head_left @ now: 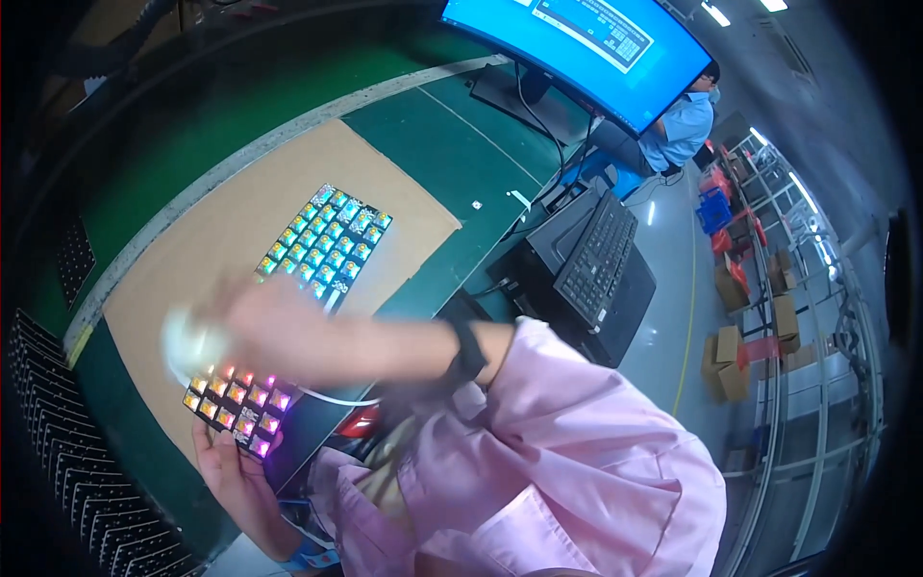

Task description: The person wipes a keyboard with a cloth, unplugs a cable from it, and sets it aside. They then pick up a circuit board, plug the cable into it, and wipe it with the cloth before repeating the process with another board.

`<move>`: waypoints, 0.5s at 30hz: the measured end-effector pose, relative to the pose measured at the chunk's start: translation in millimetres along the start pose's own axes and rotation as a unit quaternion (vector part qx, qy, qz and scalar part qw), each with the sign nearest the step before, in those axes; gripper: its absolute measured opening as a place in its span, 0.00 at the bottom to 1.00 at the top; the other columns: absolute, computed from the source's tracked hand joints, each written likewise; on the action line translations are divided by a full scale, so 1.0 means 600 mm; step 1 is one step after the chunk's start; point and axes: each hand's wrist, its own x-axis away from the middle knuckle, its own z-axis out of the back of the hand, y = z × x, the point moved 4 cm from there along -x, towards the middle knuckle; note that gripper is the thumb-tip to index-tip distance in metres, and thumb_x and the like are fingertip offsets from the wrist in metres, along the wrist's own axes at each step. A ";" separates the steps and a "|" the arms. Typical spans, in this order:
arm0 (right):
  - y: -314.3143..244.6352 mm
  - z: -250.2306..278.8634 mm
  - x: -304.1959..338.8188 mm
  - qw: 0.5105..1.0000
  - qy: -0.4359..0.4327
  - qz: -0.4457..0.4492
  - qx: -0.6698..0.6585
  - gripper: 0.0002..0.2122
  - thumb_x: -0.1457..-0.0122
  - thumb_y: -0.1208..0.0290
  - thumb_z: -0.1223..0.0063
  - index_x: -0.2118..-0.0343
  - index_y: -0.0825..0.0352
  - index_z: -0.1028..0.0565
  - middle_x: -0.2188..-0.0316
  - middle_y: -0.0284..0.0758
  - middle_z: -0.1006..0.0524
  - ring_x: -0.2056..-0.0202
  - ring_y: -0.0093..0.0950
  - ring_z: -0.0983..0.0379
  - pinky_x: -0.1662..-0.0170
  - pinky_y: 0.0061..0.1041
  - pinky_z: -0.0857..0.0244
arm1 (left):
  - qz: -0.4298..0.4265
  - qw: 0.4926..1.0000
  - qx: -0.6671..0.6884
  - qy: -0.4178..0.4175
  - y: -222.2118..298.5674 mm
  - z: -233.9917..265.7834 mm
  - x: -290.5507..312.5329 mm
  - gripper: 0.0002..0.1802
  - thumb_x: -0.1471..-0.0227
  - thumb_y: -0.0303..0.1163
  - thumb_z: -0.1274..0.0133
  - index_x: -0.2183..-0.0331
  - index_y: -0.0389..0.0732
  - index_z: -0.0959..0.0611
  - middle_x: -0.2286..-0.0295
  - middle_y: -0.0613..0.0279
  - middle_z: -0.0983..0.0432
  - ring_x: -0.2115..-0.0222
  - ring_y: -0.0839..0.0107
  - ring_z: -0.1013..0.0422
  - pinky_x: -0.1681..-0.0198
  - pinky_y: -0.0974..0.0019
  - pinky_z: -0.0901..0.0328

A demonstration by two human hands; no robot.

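Observation:
A keyboard without keycaps point(332, 240) lies slantwise on a brown board, its switches lit in rainbow colours. My left hand point(226, 471) grips its near end, thumb on the edge and fingers along the side. Over the middle of the keyboard sweeps my right hand point(255, 317), smeared by motion, with a black band on the wrist. A whitish rounded blur point(187, 346) sits at its fingertips; whether it is a held thing cannot be made out. The hand and forearm hide the keyboard's middle rows. A white cable point(336, 398) shows beside the keyboard.
The brown board point(173, 250) rests on a green table point(413, 125). Many black perforated plates point(67, 433) stand in a row at left. Ahead are a monitor point(615, 48) and a black keyboard point(598, 260) on a dark case. A seated person point(678, 130) and shelves point(769, 288) are beyond.

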 end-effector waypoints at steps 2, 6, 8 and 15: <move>0.136 0.069 0.015 0.988 0.068 -0.130 0.052 0.21 0.58 0.64 0.39 0.58 0.61 0.25 0.64 0.40 0.24 0.63 0.37 0.27 0.62 0.34 0.32 | -0.003 1.000 -0.013 0.001 -0.002 0.001 0.001 0.25 0.45 0.23 0.62 0.46 0.33 0.45 0.57 0.46 0.32 0.65 0.62 0.26 0.69 0.62 0.25; 0.308 0.206 0.105 0.899 0.114 -0.330 0.265 0.21 0.61 0.62 0.37 0.60 0.58 0.23 0.69 0.40 0.24 0.67 0.35 0.25 0.64 0.33 0.31 | -0.013 0.999 -0.029 -0.001 -0.002 0.001 0.000 0.25 0.43 0.27 0.61 0.45 0.32 0.44 0.57 0.47 0.31 0.63 0.64 0.27 0.69 0.63 0.26; 0.277 0.223 0.120 0.881 0.178 -0.341 0.276 0.20 0.59 0.61 0.37 0.60 0.58 0.23 0.68 0.41 0.24 0.67 0.38 0.25 0.63 0.35 0.32 | -0.021 0.999 -0.025 0.014 0.000 0.005 -0.001 0.25 0.42 0.30 0.63 0.45 0.31 0.44 0.57 0.47 0.31 0.63 0.63 0.27 0.69 0.63 0.26; -0.070 0.025 0.098 0.987 0.057 0.087 -0.126 0.21 0.60 0.64 0.41 0.59 0.62 0.26 0.63 0.43 0.29 0.66 0.40 0.28 0.67 0.36 0.33 | 0.010 0.997 0.068 0.039 0.003 0.014 -0.002 0.26 0.39 0.41 0.68 0.45 0.33 0.42 0.55 0.49 0.32 0.61 0.64 0.28 0.70 0.61 0.26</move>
